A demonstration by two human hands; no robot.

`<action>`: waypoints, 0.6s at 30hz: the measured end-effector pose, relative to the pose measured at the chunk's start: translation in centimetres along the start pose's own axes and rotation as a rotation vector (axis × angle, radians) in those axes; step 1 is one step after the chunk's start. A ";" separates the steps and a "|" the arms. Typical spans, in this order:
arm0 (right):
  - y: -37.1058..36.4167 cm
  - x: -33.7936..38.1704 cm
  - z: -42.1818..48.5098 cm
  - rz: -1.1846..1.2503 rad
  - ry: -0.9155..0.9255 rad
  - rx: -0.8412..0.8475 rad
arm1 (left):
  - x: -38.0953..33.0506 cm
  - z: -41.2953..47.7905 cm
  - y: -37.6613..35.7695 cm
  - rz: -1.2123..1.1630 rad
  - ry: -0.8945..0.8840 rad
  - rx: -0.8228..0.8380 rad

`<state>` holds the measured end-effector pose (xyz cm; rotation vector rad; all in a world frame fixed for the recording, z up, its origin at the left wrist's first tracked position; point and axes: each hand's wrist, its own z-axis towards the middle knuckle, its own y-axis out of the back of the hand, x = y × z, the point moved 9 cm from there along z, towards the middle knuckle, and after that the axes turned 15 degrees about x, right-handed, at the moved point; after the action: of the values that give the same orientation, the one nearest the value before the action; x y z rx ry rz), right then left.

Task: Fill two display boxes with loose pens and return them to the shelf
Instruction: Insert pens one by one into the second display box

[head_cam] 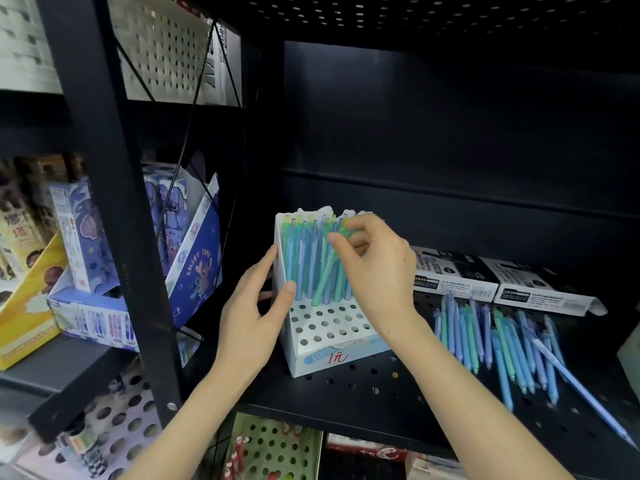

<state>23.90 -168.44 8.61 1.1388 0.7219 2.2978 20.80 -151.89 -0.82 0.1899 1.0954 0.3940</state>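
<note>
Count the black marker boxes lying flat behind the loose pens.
2. The left marker box lies just past the right hand; the right marker box lies beside it, further right. Others may sit out of frame.

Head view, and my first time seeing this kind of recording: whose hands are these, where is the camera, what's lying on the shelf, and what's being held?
There is no machine here. A person wears a wide-angle camera on the head, so you look forward and down at their own two hands. The left hand grips the left wall of a white box with a hole-punched insert, standing on a black perforated shelf. Its back rows hold blue and green pens upright; the front holes are empty. The right hand pinches the tops of a few of them. To the right lies a pile of loose pens, with two flat marker boxes behind it.
</note>
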 end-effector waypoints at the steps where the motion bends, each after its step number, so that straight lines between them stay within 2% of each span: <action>1: -0.2 0.1 0.2 -0.016 -0.005 0.008 | 0.0 0.0 0.0 0.005 -0.005 -0.002; 9: -2.2 0.6 1.0 -0.219 -0.007 0.056 | -0.4 0.1 -0.5 0.129 -0.045 0.037; 15: 1.0 -0.4 -1.4 -0.109 0.074 -0.075 | -0.3 0.2 0.1 0.124 0.005 -0.012; 18: 4.1 -4.4 -3.8 -0.153 -0.030 -0.103 | -0.4 -0.2 0.8 0.200 0.048 -0.093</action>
<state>22.45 -175.12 6.73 1.0328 0.6481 2.1598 20.33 -151.28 -0.29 0.2090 1.1057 0.6304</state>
